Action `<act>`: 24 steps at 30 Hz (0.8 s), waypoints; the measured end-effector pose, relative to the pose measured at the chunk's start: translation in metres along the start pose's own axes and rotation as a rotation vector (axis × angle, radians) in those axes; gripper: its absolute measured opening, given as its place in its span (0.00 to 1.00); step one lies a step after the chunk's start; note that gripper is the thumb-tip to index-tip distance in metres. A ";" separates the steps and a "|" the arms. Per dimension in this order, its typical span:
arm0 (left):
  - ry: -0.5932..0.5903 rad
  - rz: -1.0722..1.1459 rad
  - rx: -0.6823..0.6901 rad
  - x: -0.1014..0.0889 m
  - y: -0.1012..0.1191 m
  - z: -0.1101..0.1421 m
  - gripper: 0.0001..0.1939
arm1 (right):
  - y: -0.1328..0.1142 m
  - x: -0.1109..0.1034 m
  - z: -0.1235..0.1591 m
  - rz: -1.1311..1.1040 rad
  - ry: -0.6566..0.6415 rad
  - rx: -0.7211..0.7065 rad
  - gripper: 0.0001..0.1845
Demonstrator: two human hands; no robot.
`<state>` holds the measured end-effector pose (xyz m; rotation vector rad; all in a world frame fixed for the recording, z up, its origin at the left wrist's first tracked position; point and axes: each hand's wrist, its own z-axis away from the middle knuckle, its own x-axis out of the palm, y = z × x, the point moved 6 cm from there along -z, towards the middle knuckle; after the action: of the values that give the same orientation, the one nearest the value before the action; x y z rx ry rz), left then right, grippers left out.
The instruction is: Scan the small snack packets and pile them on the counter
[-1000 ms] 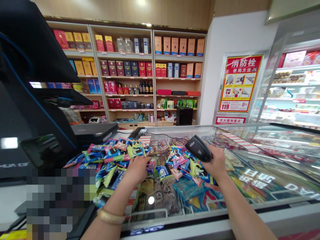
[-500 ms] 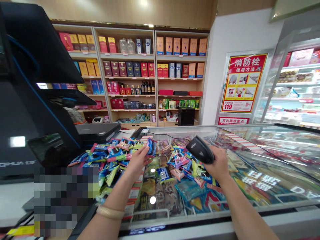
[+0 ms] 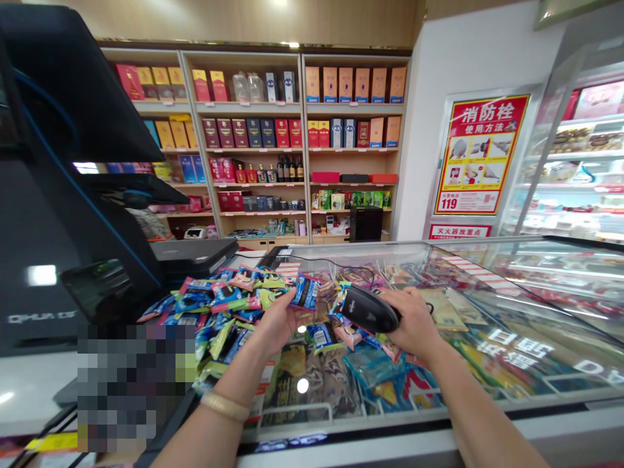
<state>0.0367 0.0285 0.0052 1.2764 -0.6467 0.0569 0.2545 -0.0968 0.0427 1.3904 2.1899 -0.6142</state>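
Note:
My left hand (image 3: 279, 323) pinches a small blue snack packet (image 3: 306, 292) by its edge. In my right hand (image 3: 409, 318) is a black barcode scanner (image 3: 368, 308), its head turned left toward that packet. A pile of colourful small packets (image 3: 234, 292) lies to the left of my left hand. More packets rest on the freezer's glass top beneath the scanner, and a single blue packet (image 3: 322, 337) sits at the near side of this group. My fingertips around the scanner's handle are partly hidden.
A glass-topped chest freezer (image 3: 316, 426) with bagged goods inside spreads below my hands. At left stands a dark checkout machine (image 3: 43, 214). Shelves of boxes and bottles (image 3: 253, 172) line the back wall, beside a red fire-hydrant poster (image 3: 482, 156). A thin cable (image 3: 336, 262) crosses the glass.
The scanner has moved left and down, swinging its head toward my left hand. The blue packet in my left hand has shifted slightly right, showing more of its face.

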 end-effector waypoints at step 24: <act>-0.014 -0.656 0.409 0.003 0.008 -0.003 0.12 | 0.020 -0.009 0.004 0.103 0.137 0.066 0.13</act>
<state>0.0371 0.0330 0.0126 1.8339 -0.2039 -0.3778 0.2764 -0.0973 0.0428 1.6117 2.2042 -0.5736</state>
